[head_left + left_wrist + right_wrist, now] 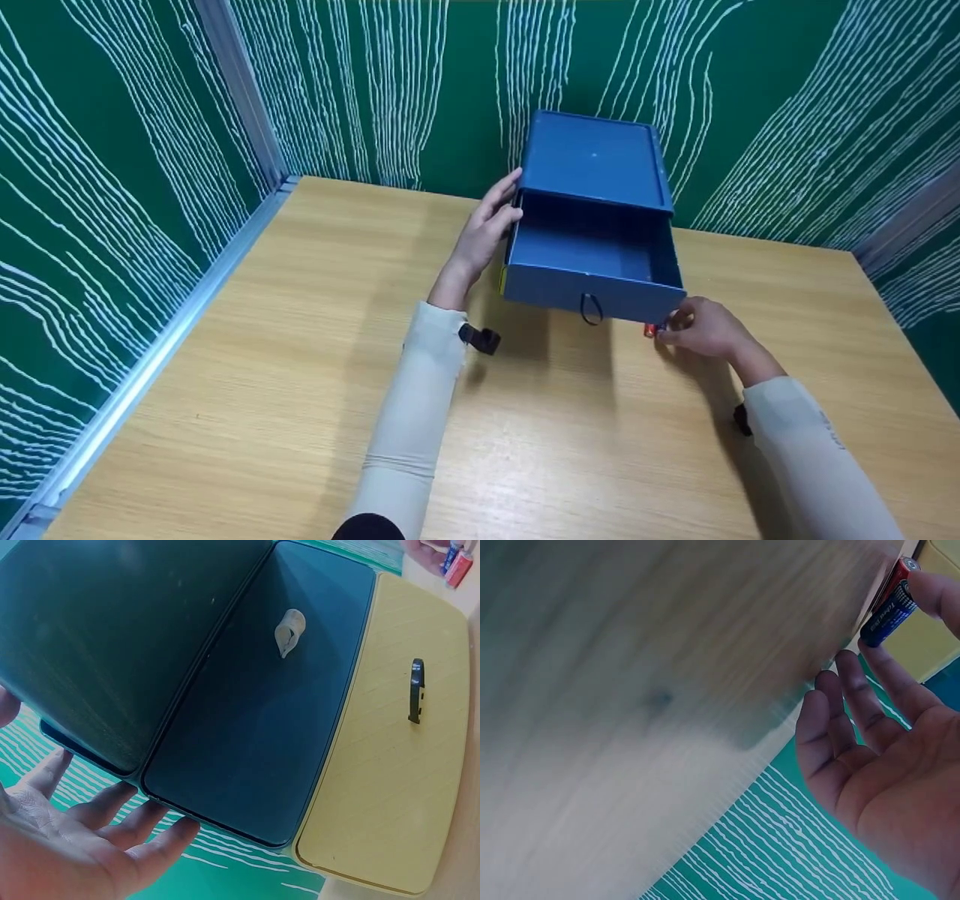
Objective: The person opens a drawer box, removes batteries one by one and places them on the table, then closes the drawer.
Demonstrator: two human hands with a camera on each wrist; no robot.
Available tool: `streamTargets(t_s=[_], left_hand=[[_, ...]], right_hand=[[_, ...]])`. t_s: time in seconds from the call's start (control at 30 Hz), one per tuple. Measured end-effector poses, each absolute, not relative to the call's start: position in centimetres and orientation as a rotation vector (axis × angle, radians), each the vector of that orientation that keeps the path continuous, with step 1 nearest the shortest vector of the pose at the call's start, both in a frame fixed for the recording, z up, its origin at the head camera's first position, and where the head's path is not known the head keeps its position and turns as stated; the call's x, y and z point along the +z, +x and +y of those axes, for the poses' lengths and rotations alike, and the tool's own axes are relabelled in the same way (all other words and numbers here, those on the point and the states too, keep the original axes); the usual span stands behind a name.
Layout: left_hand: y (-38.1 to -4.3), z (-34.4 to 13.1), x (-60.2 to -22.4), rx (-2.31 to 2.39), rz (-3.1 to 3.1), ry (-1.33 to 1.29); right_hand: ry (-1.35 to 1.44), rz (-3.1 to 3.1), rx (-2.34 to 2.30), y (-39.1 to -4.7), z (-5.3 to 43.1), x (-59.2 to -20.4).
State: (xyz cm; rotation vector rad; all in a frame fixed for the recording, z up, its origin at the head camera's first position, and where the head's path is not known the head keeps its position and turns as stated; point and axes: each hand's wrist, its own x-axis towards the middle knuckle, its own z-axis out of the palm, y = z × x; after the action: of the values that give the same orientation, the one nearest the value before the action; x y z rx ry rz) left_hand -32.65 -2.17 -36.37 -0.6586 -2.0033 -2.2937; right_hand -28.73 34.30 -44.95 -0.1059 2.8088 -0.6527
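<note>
A small drawer cabinet (pixel 592 157) stands at the back of the table, its blue top drawer (pixel 592 292) pulled out toward me. Below that drawer, the left wrist view shows a blue drawer front (pixel 247 712) with a pale loop pull (pixel 289 631) and a yellow drawer front (pixel 390 735) with a black loop pull (pixel 416 690). My left hand (pixel 480 240) rests along the cabinet's left side, fingers extended. My right hand (pixel 709 328), low by the drawer's front right corner, pinches a blue battery (pixel 889 619) between thumb and index finger. A red battery (pixel 458 570) lies right beside it.
The wooden table (pixel 300 360) extends in front and to both sides. Green panels with wavy white lines (pixel 465 90) stand behind and at the sides, with a metal rail (pixel 150 352) along the left edge. Another black loop pull (pixel 591 307) hangs from the open drawer.
</note>
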Motion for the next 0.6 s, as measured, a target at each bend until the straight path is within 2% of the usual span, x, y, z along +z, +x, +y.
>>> streamTargets(t_s=[0.33,0.6], left_hand=[[-32.4,-2.4,-36.0,-2.275,-2.054,-0.689],[-30.7,-2.6,-34.6,-2.251,-2.075,-0.707]], right_hand=[[-0.111,2.816,-0.638,-28.7,34.1,-45.0],[-0.13,2.841,-0.583,-28.9,34.2,-45.1]])
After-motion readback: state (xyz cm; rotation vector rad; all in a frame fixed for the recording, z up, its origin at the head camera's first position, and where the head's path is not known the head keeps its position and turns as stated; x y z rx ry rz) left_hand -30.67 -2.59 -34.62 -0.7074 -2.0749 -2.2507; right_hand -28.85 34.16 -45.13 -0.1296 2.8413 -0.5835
